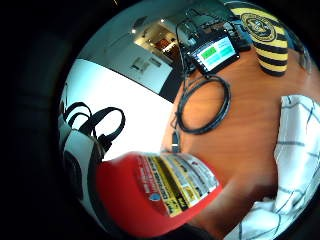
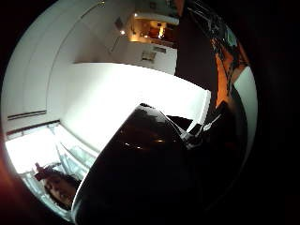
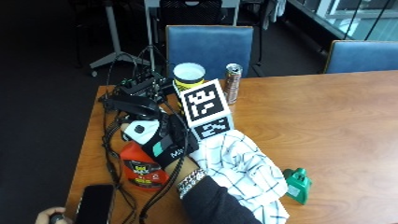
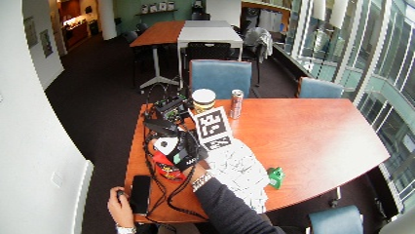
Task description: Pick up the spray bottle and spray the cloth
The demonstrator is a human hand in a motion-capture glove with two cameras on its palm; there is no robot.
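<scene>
Gripped around the red spray bottle [image 3: 142, 169], the gloved right hand [image 3: 163, 142] held it just beside the checked cloth [image 3: 242, 172] on the desk [image 3: 323, 121], seemingly positioned for spraying.

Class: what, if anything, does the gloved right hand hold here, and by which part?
The right hand holds the red spray bottle at its upper part, near the neck; the exact finger placement is hidden.

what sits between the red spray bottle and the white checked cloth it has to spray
Nothing visible does. The red spray bottle is in the gloved right hand, and the white checked cloth lies right beside it on the wooden table.
</scene>
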